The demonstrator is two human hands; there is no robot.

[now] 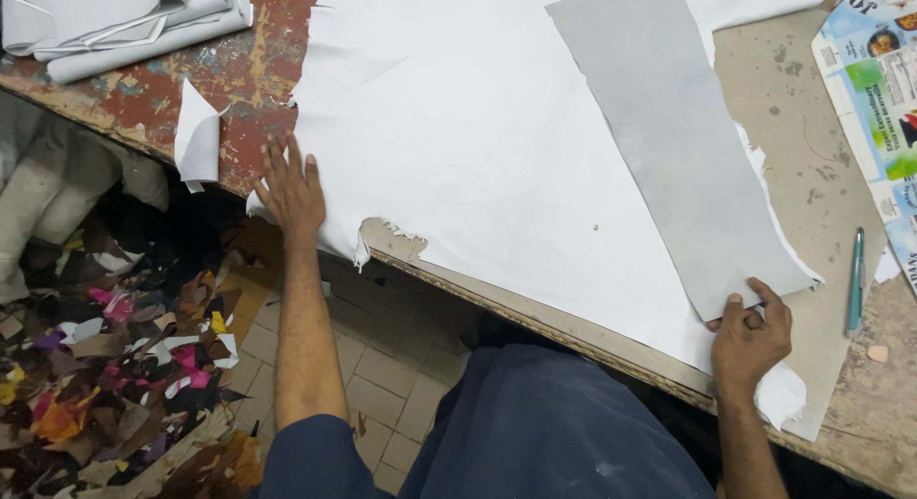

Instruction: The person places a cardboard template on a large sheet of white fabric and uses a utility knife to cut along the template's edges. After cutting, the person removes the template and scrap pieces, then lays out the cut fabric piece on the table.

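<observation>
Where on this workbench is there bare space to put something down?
Bare patches: the beige tabletop between the grey strip and the printed sheet, above the pen; and the red worn corner between the folded white pieces and the big white sheet. That sheet, pinned by the left hand and right hand, crowds the middle.

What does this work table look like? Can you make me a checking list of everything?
Surface: worn table, red paint flaking at the left.
Job's things: big white sheet spread flat; long grey piece lying on it.
Clutter: blue pen, printed paper, folded white stack, white offcut.
Hands: left hand flat on the white sheet's edge; right hand with fingers on the grey piece's end.
Cables: nothing seen.
Surroundings: tiled floor, colourful scraps.
</observation>
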